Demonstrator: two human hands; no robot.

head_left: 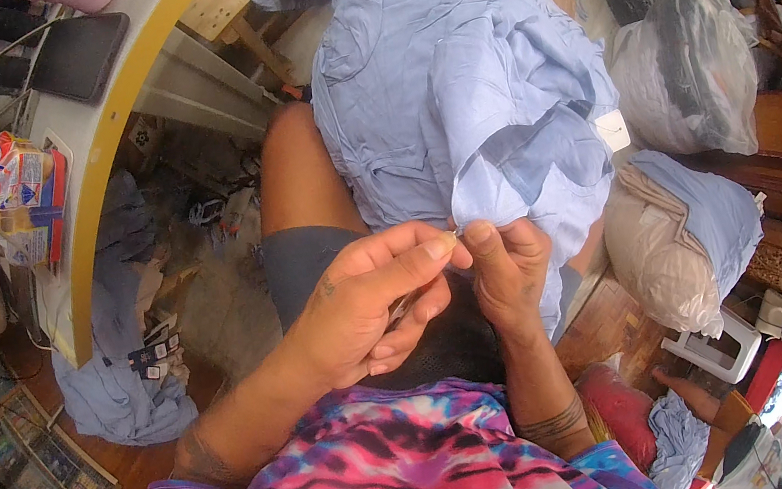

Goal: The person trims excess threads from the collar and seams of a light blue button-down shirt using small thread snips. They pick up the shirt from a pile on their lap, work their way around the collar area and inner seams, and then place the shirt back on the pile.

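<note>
A light blue garment lies heaped over my lap and spreads away from me, with a white tag at its right side. My right hand pinches the garment's near edge between thumb and fingers. Close against it, my left hand is closed, thumb pressed to forefinger. A tiny pale tip shows at those fingertips, and a slim metallic piece shows in the curled fingers. Most of that slim piece is hidden, so its kind is unclear. The fingertips of both hands nearly meet at the cloth's edge.
On the left, a white table with a yellow edge carries a dark phone and a colourful plastic packet. More blue cloth lies below it. Stuffed clear bags and a white stool stand on the right.
</note>
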